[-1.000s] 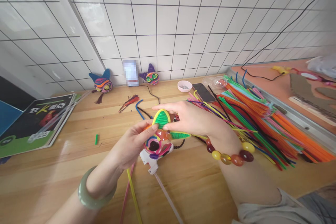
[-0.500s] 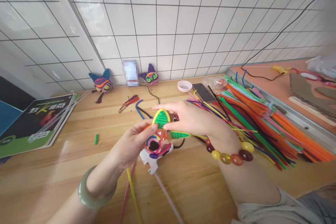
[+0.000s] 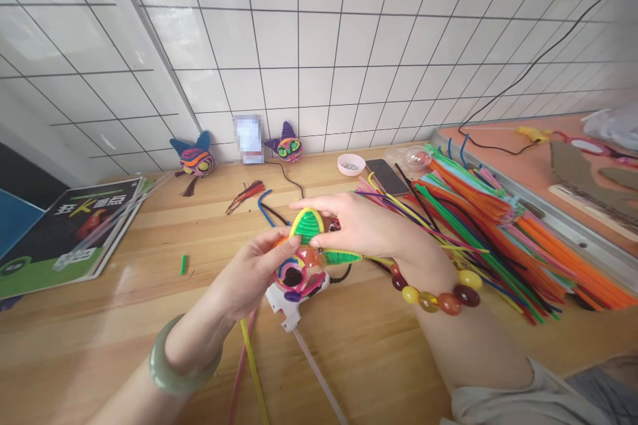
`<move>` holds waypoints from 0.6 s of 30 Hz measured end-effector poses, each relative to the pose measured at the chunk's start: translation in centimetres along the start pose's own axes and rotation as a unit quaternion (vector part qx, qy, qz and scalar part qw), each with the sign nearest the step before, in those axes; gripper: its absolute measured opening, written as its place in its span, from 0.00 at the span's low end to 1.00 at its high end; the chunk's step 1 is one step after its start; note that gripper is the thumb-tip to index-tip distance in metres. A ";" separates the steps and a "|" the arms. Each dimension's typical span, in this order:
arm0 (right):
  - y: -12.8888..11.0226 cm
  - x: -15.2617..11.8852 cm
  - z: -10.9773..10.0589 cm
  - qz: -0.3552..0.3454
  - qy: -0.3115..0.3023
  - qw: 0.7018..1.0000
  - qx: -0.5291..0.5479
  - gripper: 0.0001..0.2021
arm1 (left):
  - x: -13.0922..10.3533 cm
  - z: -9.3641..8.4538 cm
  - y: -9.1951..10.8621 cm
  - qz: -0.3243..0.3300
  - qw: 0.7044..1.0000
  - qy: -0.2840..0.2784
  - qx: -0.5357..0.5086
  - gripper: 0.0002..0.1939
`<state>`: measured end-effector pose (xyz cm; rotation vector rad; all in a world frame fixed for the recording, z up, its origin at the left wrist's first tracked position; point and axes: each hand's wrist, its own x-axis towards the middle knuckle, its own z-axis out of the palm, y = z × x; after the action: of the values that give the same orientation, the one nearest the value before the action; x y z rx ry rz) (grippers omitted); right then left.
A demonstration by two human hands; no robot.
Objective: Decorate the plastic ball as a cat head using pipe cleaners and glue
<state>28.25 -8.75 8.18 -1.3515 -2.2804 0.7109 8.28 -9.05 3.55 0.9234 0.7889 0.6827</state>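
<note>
A round pipe-cleaner animal head (image 3: 302, 269), in orange, pink and purple with a dark eye, is between my hands above the table. One green ear with a yellow edge (image 3: 308, 226) stands up from its top. A second green ear (image 3: 342, 257) points out to the right. My left hand (image 3: 259, 265) is closed, its thumb and fingers pinching the upright ear's base and the head's left side. My right hand (image 3: 349, 222) reaches over the top, thumb and fingers closed on the same ear. Underneath shows a white glue gun (image 3: 288, 309), partly hidden, with a clear stick.
Two finished heads (image 3: 196, 158) (image 3: 289, 146) stand by the tiled wall. A pink bowl (image 3: 351, 164) and a phone (image 3: 386, 176) lie at the back. Many pipe cleaners (image 3: 498, 232) are heaped at right, with magazines (image 3: 74, 232) at left and a short green piece (image 3: 184, 264) nearby.
Both hands keep almost the same hold on the upright ear. The view has shifted very slightly; nothing else has visibly moved.
</note>
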 end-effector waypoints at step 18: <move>-1.0 -0.1 -0.5 0.016 -0.007 1.000 0.010 0.28 | -0.2 0.0 0.3 -0.014 0.999 0.009 -0.030 0.12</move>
<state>27.94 -9.13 9.15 -1.3813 -2.2605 0.7535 8.06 -9.09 3.88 0.8515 0.7922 0.6873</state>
